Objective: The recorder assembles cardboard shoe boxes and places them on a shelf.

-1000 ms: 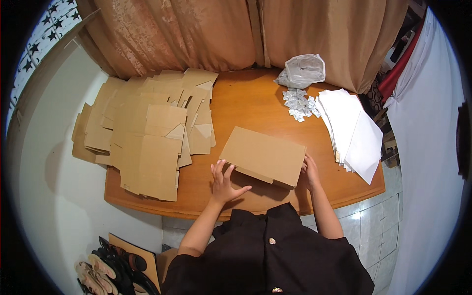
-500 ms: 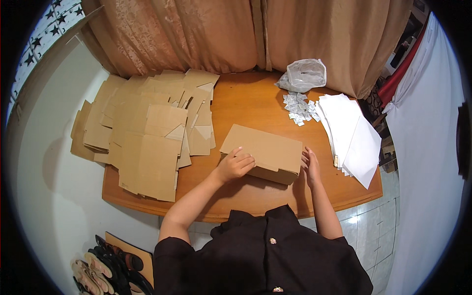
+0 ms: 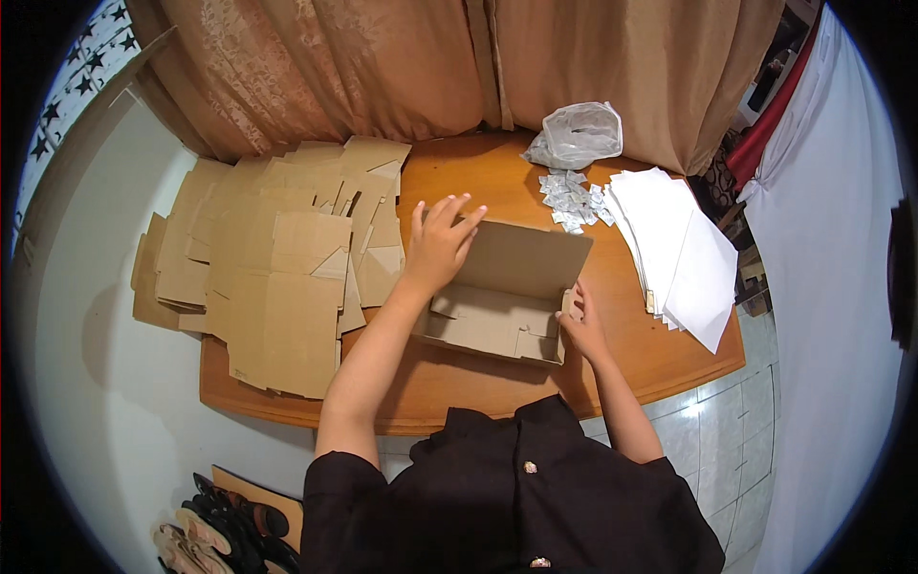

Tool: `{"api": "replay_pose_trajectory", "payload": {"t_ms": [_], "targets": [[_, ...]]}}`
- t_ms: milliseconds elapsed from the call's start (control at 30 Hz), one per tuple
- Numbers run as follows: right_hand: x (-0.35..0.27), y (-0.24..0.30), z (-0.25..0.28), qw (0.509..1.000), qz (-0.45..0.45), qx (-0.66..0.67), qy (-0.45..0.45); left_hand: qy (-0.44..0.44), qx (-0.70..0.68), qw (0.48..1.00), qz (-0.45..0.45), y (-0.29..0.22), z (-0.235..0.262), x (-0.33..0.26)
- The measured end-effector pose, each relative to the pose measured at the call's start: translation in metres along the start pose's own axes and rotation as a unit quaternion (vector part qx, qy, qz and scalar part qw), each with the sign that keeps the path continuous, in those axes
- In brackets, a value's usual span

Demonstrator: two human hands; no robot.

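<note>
In front of me on the wooden table stands a brown cardboard box (image 3: 492, 314), its lid (image 3: 521, 251) raised at the back and its bare inside showing. My left hand (image 3: 442, 244) is at the lid's upper left corner, fingers spread and pointing away from me; whether the palm touches the cardboard is hidden. At the box's right end, my right hand (image 3: 585, 325) grips the side wall, with the thumb toward the inside and the fingers along the outer side.
Flattened cardboard pieces (image 3: 287, 287) lie piled on the table's left. At the back right, a clear plastic bag (image 3: 579, 134) stands behind several small sachets (image 3: 572, 199). White paper sheets (image 3: 669, 249) are stacked at the right. Shoes (image 3: 229, 521) sit on the floor, lower left.
The box lid has swung up from shut to open. My left hand has moved up and away with it, while my right hand has closed on the box's right wall.
</note>
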State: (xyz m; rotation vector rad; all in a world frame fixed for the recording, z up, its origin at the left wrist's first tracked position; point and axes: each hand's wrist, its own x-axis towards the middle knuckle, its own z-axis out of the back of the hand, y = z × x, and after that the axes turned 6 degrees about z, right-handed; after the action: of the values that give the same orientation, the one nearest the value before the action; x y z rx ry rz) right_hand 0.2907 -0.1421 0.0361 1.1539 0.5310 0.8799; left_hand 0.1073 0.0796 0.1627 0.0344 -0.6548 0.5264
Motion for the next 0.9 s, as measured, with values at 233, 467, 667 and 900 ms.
{"api": "replay_pose_trajectory", "payload": {"t_ms": [233,467,667,900], "targets": [[-0.005,-0.01,-0.008,0.992,0.004,-0.126,0.02,0.071,-0.12,0.958,0.25,0.055,-0.033,-0.079],[0.002,-0.007,-0.022,0.988,0.096,-0.122,-0.023,0.216,-0.487,0.759,0.375,0.05,-0.053,-0.167],[0.008,0.099,-0.048,0.932,0.283,-0.202,0.102,0.197,-0.298,0.828,0.432,0.031,-0.032,-0.159],[0.026,0.042,-0.149,0.695,0.335,-0.349,0.532,0.043,-0.471,0.771,0.427,0.005,-0.003,-0.199]]}}
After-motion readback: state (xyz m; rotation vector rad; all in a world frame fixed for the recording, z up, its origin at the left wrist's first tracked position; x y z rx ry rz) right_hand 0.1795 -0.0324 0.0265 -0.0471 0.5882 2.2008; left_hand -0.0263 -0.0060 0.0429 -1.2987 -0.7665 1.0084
